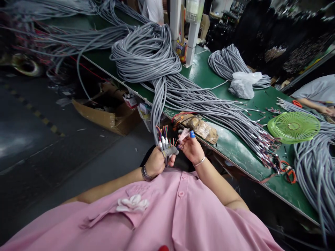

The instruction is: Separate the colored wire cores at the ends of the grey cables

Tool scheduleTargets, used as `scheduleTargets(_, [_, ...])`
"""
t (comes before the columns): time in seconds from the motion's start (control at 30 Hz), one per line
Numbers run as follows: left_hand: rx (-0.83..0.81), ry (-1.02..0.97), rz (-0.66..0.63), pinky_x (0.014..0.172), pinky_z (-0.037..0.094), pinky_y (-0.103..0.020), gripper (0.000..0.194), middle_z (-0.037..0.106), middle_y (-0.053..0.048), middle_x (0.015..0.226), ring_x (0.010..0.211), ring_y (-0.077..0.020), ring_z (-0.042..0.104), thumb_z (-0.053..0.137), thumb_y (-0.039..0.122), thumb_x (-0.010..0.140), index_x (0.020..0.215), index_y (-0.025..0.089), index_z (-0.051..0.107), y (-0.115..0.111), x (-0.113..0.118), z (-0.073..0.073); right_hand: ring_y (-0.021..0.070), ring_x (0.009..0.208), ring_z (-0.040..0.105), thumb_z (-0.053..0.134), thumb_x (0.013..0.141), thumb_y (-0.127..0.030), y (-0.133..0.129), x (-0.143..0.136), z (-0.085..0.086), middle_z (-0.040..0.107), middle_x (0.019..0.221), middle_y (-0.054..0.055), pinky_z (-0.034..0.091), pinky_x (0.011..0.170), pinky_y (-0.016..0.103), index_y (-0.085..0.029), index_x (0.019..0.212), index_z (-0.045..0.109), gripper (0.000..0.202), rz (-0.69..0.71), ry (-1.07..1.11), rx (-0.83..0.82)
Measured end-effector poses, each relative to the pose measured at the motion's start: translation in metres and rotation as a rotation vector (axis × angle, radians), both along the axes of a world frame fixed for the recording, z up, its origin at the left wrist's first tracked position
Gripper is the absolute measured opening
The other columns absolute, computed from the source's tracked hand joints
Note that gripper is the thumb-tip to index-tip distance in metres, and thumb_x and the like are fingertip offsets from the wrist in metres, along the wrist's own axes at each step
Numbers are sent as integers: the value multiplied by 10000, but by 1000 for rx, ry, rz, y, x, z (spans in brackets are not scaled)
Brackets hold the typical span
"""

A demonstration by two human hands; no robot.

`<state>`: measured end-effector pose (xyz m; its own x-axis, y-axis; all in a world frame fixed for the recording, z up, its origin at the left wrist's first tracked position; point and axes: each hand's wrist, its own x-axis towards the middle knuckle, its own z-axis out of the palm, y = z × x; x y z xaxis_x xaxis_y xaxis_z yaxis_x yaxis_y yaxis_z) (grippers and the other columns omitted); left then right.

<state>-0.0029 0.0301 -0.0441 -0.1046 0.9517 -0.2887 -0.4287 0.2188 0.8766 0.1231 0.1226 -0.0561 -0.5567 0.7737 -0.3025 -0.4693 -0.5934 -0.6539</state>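
Several grey cable ends (162, 142) with white tips and fanned coloured wires stand up out of my left hand (157, 161), which is closed round them. Grey covering wraps its thumb. Close beside the wires is my right hand (191, 148), its fingers bent together and covered in part by pinkish and blue finger covers (192, 134). What those fingers pinch, if anything, is too small to make out. From the held ends the grey cables run up to a large coil (146, 52) on the green table (200, 76).
Along the table lie a long cable bundle (204, 101), a taped brown package (201, 129), a plastic bag (243, 85), a green fan (293, 127) and orange-handled tools (289, 172). Another person's hand (326, 110) is at right. A cardboard box (102, 115) sits below left.
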Motion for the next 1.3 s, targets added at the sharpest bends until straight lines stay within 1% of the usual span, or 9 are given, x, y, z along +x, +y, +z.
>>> scheduleTargets(0.13, [-2, -3, 23, 373, 356, -218, 260, 552, 15, 476, 369, -90, 468, 651, 403, 732, 696, 147, 634, -2, 2, 0, 97, 636, 521, 633, 808, -487, -3, 0, 1, 636, 819, 18, 446, 577, 206, -187, 896, 651, 313, -17, -18, 80])
scheduleTargets(0.33, [10, -50, 48, 374, 358, -218, 246, 555, 14, 477, 378, -93, 473, 662, 383, 732, 702, 140, 638, 6, 4, 1, 90, 611, 511, 666, 777, -492, -3, -1, 0, 615, 777, 11, 448, 568, 208, -173, 897, 650, 342, -36, -35, 103])
scheduleTargets(0.5, [-4, -70, 66, 382, 368, -226, 240, 558, 16, 475, 378, -93, 475, 668, 375, 731, 704, 139, 640, 11, 3, -1, 93, 565, 480, 588, 810, -560, -1, -2, -14, 593, 680, 6, 411, 553, 217, -173, 755, 636, 393, -244, -277, 301])
scheduleTargets(0.57, [-10, -69, 62, 382, 367, -226, 238, 557, 17, 469, 374, -92, 472, 666, 373, 731, 699, 138, 638, 12, 3, -1, 97, 565, 483, 553, 811, -602, 1, -2, -17, 594, 665, 9, 412, 562, 224, -174, 735, 635, 442, -260, -313, 342])
scheduleTargets(0.63, [-13, -80, 64, 380, 366, -221, 230, 554, 21, 468, 372, -88, 466, 669, 365, 727, 701, 140, 634, 12, 3, -2, 101, 572, 496, 556, 793, -632, 3, -3, -18, 604, 677, 13, 419, 561, 225, -175, 749, 640, 467, -198, -241, 294])
scheduleTargets(0.77, [-8, -104, 75, 373, 360, -208, 214, 554, 25, 481, 381, -84, 465, 677, 350, 722, 721, 141, 628, 13, 3, -4, 118, 638, 560, 595, 770, -634, 8, -6, -10, 659, 784, 37, 455, 584, 231, -174, 897, 665, 482, -50, -65, 98])
scheduleTargets(0.83, [-6, -101, 75, 365, 352, -206, 214, 555, 21, 480, 380, -88, 471, 671, 347, 732, 718, 139, 624, 13, 3, -6, 119, 666, 580, 622, 777, -594, 9, -8, -6, 669, 786, 35, 465, 606, 226, -170, 908, 665, 445, -70, -31, 40])
scheduleTargets(0.97, [-9, -92, 61, 361, 352, -206, 213, 561, 15, 483, 376, -93, 483, 665, 339, 746, 708, 134, 624, 13, 2, -10, 110, 676, 586, 635, 801, -537, 9, -11, -3, 664, 736, 20, 457, 606, 204, -163, 827, 660, 376, -143, 6, 5])
scheduleTargets(1.3, [3, -66, 53, 350, 360, -210, 228, 566, 11, 478, 361, -98, 481, 659, 351, 752, 708, 129, 631, 5, 1, -12, 115, 651, 570, 524, 827, -631, 5, -5, -5, 663, 784, 29, 457, 590, 225, -177, 850, 647, 471, -20, 68, -60])
